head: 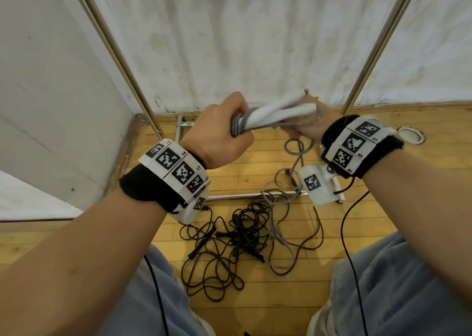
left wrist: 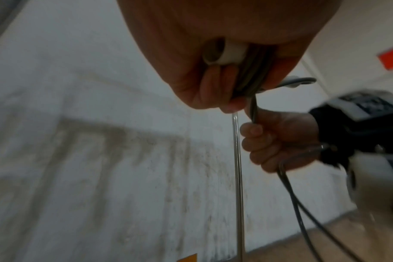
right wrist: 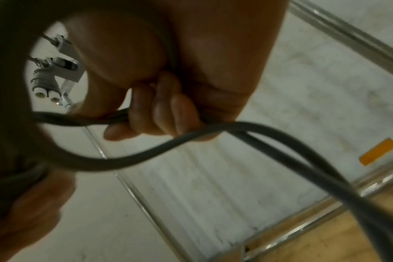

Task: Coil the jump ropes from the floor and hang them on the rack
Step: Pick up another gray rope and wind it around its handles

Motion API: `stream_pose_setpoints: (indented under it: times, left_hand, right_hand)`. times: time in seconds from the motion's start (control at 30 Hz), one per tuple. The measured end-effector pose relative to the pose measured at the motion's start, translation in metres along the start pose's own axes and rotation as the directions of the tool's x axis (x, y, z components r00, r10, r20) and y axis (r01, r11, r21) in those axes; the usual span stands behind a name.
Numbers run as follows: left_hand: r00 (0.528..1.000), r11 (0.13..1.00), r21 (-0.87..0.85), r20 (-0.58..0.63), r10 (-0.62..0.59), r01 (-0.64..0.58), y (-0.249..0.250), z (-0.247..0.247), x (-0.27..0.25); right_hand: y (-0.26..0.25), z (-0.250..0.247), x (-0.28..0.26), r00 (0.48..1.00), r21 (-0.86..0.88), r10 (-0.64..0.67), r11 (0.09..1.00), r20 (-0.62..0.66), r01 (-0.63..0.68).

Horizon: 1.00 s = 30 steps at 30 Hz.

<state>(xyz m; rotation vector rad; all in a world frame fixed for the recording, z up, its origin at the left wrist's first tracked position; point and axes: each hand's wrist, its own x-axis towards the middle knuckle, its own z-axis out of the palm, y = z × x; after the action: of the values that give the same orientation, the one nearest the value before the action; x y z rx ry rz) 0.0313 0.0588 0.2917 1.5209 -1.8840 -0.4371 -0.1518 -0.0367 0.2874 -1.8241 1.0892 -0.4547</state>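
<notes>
My left hand grips the two white handles of a grey jump rope together with several grey coils. The end of one handle shows inside that fist in the left wrist view. My right hand holds the grey cord just right of the handles, fingers curled round it. The loose rest of the grey rope hangs down to the floor. A tangle of black jump ropes lies on the wooden floor between my legs. The rack's metal uprights rise on both sides.
The rack's base bar crosses the floor under my hands. A white wall stands close behind and a partition closes the left side. A round floor fitting lies at the right. Thin black cables run from my wrist units.
</notes>
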Motion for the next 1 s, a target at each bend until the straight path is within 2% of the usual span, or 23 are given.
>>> stream_pose_setpoints:
  times: [0.07, 0.17, 0.23, 0.33, 0.4, 0.47, 0.53, 0.6, 0.63, 0.67, 0.7, 0.73, 0.77, 0.8, 0.83, 0.93, 1.0]
  left_hand:
    - [0.997, 0.993, -0.11, -0.064, -0.047, 0.04, 0.003, 0.003, 0.001]
    - [0.984, 0.98, -0.186, -0.147, -0.098, 0.069, 0.005, 0.006, 0.006]
    - [0.97, 0.967, -0.233, -0.188, -0.151, 0.105, 0.003, 0.006, 0.009]
    - [0.953, 0.958, -0.254, -0.231, -0.194, 0.134, -0.003, 0.007, 0.013]
    - [0.928, 0.96, -0.23, -0.295, -0.228, 0.162, -0.007, 0.006, 0.018]
    - [0.885, 0.949, -0.218, -0.361, -0.294, 0.227, -0.012, 0.001, 0.023]
    - [0.851, 0.932, -0.219, -0.388, -0.355, 0.289, -0.014, -0.004, 0.026]
    - [0.837, 0.92, -0.223, -0.385, -0.387, 0.323, -0.015, -0.006, 0.028]
    - [0.835, 0.912, -0.227, -0.372, -0.406, 0.343, -0.015, -0.006, 0.029]
    - [0.833, 0.899, -0.236, -0.346, -0.432, 0.368, -0.014, -0.006, 0.029]
    - [0.83, 0.882, -0.255, -0.312, -0.462, 0.396, -0.013, -0.006, 0.03]
    - [0.827, 0.86, -0.289, -0.268, -0.494, 0.42, -0.012, -0.005, 0.031]
    - [0.827, 0.836, -0.333, -0.217, -0.519, 0.437, -0.011, -0.004, 0.031]
    - [0.83, 0.81, -0.377, -0.16, -0.534, 0.449, -0.009, -0.003, 0.03]
    - [0.837, 0.788, -0.416, -0.104, -0.538, 0.455, -0.006, -0.001, 0.03]
    - [0.86, 0.716, -0.545, 0.018, -0.51, 0.436, 0.005, 0.002, 0.028]
    - [0.876, 0.688, -0.602, 0.042, -0.48, 0.406, 0.009, 0.0, 0.027]
  right_hand:
    - [0.0, 0.02, -0.003, 0.999, 0.143, -0.045, 0.989, 0.015, 0.042]
    - [0.002, 0.044, 0.001, 0.997, 0.17, -0.071, 0.983, -0.024, 0.074]
    - [0.002, 0.057, -0.001, 0.999, 0.242, -0.053, 0.969, 0.009, 0.049]
    - [0.002, 0.074, -0.003, 0.999, 0.313, -0.021, 0.95, 0.043, 0.007]
    - [0.002, 0.08, -0.004, 1.0, 0.296, -0.014, 0.955, -0.001, 0.014]
    - [0.002, 0.083, -0.005, 0.994, 0.174, -0.091, 0.98, -0.06, 0.1]
    - [0.005, 0.082, -0.006, 0.987, -0.046, -0.162, 0.986, -0.019, 0.161]
    - [0.007, 0.077, -0.005, 0.993, -0.276, -0.099, 0.955, 0.056, 0.111]
    - [0.01, 0.072, -0.003, 0.999, -0.455, -0.031, 0.889, 0.041, 0.046]
    - [0.013, 0.067, -0.001, 0.999, -0.622, 0.035, 0.782, -0.01, -0.034]
    - [0.016, 0.062, -0.001, 0.996, -0.694, 0.064, 0.714, -0.066, -0.092]
    - [0.015, 0.059, -0.001, 0.994, -0.667, 0.056, 0.738, -0.094, -0.105]
    - [0.013, 0.058, -0.001, 0.995, -0.565, 0.032, 0.821, -0.097, -0.082]
    - [0.009, 0.06, -0.002, 0.997, -0.398, -0.006, 0.917, -0.082, -0.028]
    - [0.005, 0.065, -0.003, 0.998, -0.23, -0.04, 0.973, -0.057, 0.025]
    - [-0.004, 0.08, -0.002, 0.992, 0.051, -0.127, 0.991, -0.009, 0.127]
    - [-0.01, 0.085, -0.003, 0.987, 0.214, -0.155, 0.963, -0.048, 0.162]
